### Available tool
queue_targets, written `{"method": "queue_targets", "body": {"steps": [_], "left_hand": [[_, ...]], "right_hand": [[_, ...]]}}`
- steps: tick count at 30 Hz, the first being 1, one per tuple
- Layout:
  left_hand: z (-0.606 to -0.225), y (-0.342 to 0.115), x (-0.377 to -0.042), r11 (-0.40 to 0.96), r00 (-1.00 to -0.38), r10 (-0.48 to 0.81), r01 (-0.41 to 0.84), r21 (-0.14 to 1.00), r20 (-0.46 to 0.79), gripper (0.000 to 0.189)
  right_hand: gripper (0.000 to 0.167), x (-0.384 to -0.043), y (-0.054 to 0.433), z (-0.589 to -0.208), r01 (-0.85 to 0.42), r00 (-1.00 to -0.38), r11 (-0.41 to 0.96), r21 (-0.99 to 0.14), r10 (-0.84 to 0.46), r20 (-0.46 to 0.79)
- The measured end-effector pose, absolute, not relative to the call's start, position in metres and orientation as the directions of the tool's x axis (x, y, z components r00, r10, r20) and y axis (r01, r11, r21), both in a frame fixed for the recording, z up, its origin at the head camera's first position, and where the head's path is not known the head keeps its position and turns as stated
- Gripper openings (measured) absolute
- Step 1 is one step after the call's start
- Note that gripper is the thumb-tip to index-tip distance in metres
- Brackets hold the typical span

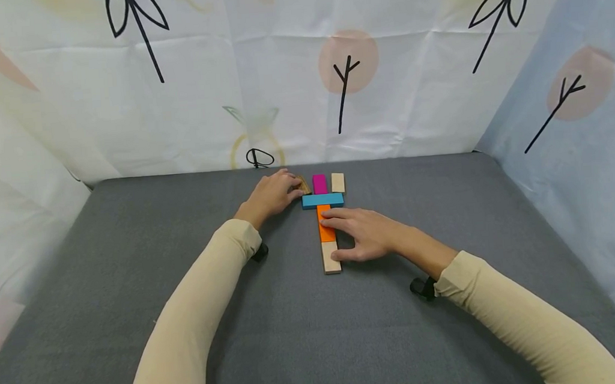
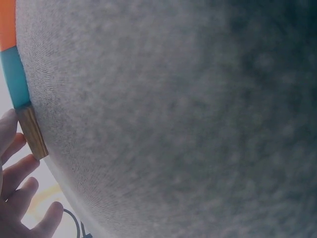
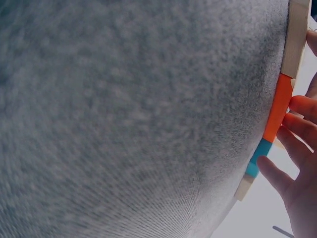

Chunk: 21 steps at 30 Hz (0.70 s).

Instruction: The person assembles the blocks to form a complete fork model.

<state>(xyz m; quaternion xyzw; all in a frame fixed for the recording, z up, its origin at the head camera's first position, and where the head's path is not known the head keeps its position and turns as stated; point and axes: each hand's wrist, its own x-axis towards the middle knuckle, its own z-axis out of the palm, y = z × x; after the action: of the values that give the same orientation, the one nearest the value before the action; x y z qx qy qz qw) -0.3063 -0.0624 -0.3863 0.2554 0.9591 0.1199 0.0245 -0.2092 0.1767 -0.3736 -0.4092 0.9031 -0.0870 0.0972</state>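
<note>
My left hand (image 1: 274, 191) pinches a brown wooden block (image 2: 32, 133) between thumb and fingers, at the left end of a crosswise blue block (image 1: 322, 201). An orange block (image 1: 326, 233) runs from the blue one toward me, followed by a pale wooden block (image 1: 332, 265). Across these two lies my right hand (image 1: 367, 232), fingers extended on the orange block and thumb at the pale block's edge. Beyond the blue block stand a magenta block (image 1: 319, 184) and another pale block (image 1: 337, 182).
A grey cloth-covered table (image 1: 187, 322) lies under the blocks. Behind it hangs a white printed curtain (image 1: 287, 67), and a bluish one (image 1: 599, 181) borders the right side.
</note>
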Motion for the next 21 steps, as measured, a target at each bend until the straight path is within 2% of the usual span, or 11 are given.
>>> {"method": "queue_targets", "body": {"steps": [13, 21], "left_hand": [[-0.386, -0.066, -0.303, 0.841, -0.868, 0.496, 0.480, 0.249, -0.001, 0.045], [-0.385, -0.078, -0.299, 0.850, -0.876, 0.482, 0.473, 0.230, 0.021, 0.048]], "right_hand": [[0.076, -0.208, 0.176, -0.375, -0.745, -0.633, 0.639, -0.193, -0.768, -0.102], [0.078, -0.208, 0.180, -0.374, -0.704, -0.676, 0.678, -0.211, -0.731, -0.093]]}}
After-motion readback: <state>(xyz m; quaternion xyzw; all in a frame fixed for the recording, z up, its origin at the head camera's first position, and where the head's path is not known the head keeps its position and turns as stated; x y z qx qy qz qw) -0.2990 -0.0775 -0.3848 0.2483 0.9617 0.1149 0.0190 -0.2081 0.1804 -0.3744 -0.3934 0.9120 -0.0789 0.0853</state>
